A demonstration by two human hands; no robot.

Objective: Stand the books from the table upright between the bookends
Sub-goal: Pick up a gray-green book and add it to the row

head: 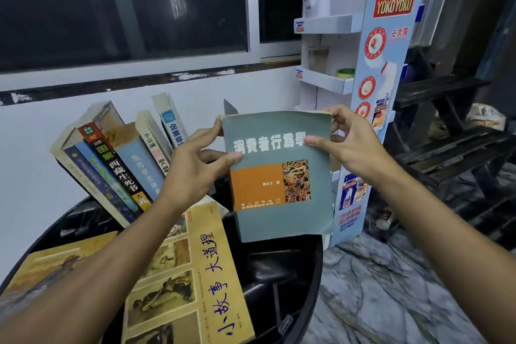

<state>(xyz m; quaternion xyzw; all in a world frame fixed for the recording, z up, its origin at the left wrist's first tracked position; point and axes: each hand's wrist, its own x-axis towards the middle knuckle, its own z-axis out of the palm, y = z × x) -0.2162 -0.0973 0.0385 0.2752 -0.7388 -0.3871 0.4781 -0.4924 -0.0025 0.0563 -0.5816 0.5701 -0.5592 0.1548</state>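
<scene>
I hold a grey-green book [282, 220] with an orange panel upright in the air, cover toward me. My left hand [195, 165] grips its left edge and my right hand [346, 145] grips its top right corner. Behind my left hand, several books [117, 165] stand leaning left in a row. A dark bookend [229, 107] pokes up just behind the held book. A yellow book [195, 282] lies flat on the black round table [304, 288], with another brownish book [55, 262] flat to its left.
A white wall and a dark window lie behind the table. A cardboard display stand [371, 98] with small shelves rises at the right. Dark wooden steps [446, 131] sit further right, over a marble-patterned floor [391, 288].
</scene>
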